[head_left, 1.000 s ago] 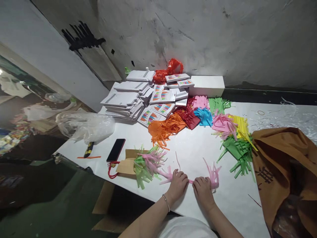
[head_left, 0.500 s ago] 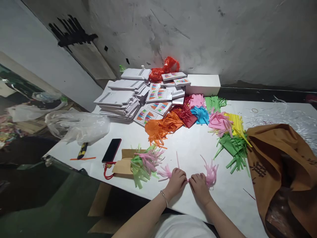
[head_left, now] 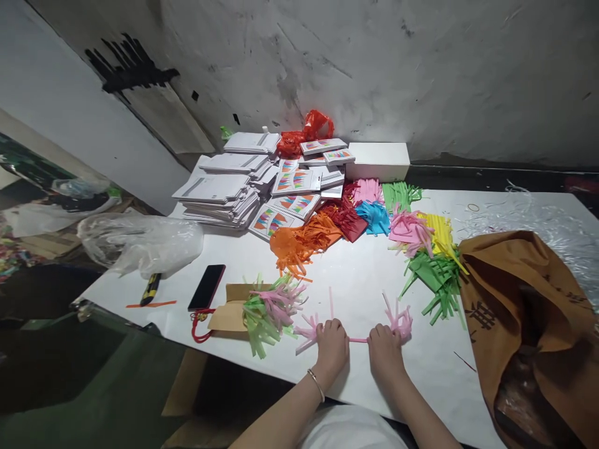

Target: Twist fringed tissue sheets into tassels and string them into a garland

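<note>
A pink paper tassel strip (head_left: 358,340) lies across the white table near its front edge, its middle a thin twisted band and its two ends fringed. My left hand (head_left: 332,347) is closed on it beside the left fringe, with a bracelet at the wrist. Closed on the other side, my right hand (head_left: 385,349) holds the strip beside the right fringe. The thin band shows between the two hands. To the left, green and pink fringes (head_left: 276,305) rest on a brown cardboard piece (head_left: 228,317).
A phone (head_left: 206,287), a cutter (head_left: 150,289) and a plastic bag (head_left: 154,243) lie left. Card stacks (head_left: 215,187), a white box (head_left: 378,161) and colored tassel bundles (head_left: 369,217) stand behind. A brown bag (head_left: 524,299) covers the right side.
My hands have moved apart, and a longer length of the pink band shows between them. The camera view has shifted slightly.
</note>
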